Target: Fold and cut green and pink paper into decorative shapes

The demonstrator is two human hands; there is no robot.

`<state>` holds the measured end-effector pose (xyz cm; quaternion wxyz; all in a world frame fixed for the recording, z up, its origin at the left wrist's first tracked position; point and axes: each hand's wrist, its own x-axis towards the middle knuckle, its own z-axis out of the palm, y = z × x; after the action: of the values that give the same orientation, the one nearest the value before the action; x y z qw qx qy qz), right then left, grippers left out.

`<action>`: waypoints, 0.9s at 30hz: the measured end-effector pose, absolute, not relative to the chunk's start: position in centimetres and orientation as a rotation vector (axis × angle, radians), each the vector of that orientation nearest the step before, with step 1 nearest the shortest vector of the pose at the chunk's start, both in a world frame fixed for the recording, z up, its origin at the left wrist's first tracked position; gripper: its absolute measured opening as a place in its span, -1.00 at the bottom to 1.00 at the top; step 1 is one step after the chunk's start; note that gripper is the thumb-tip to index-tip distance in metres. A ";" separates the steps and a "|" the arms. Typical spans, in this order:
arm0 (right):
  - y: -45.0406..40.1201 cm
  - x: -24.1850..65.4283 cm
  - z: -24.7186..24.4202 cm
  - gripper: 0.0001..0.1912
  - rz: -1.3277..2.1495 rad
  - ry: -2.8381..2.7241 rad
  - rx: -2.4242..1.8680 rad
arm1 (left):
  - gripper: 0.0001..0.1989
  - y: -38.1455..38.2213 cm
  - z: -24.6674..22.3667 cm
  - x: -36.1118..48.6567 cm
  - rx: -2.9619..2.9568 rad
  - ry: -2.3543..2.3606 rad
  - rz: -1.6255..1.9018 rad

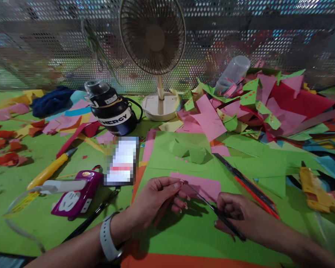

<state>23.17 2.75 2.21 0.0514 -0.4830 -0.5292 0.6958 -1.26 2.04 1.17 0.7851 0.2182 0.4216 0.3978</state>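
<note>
1. Now, the left hand (pixel 159 199) is pinching a tiny pale piece (pixel 182 182) between thumb and forefinger near the centre of the frame, its other fingers curling loosely.
2. Lower right of centre, the right hand (pixel 237 212) is closing round a thin dark tool (pixel 220 214); its tip is pointing at the piece, touching or just short, I can't tell.
3. Here's the danger: that tip is sitting right by the left fingertips, so a slip could be jabbing skin.
4. A slackening pinch could be dropping the piece onto the pink paper (pixel 210 188), where something so small might be getting lost.
5. Mind the edges: a black-and-red tool (pixel 252 190) is slanting beside the right forearm, inviting a knock, and a phone (pixel 121 160) is lying upper left of the left hand.
6. For room, the green sheet (pixel 190 234) is showing bare below the hands, the orange paper (pixel 212 260) bordering it at the bottom of the frame.
</note>
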 end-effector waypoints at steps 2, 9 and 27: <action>2.8 23.0 2.5 -0.52 2.106 -1.619 -1.481 | -0.80 2.0 1.1 -1.2 0.467 0.896 0.856; 2.8 22.9 2.5 -0.51 2.121 -1.608 -1.478 | -0.81 1.9 1.3 -1.0 0.432 0.874 0.869; 3.0 23.1 1.8 -0.48 2.142 -1.511 -1.447 | -0.78 2.2 1.6 -1.1 0.478 0.917 0.824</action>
<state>23.11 3.00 1.82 0.0738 -0.4819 -0.5032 0.7135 -1.11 2.16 1.62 0.7892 0.2222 0.4260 0.3826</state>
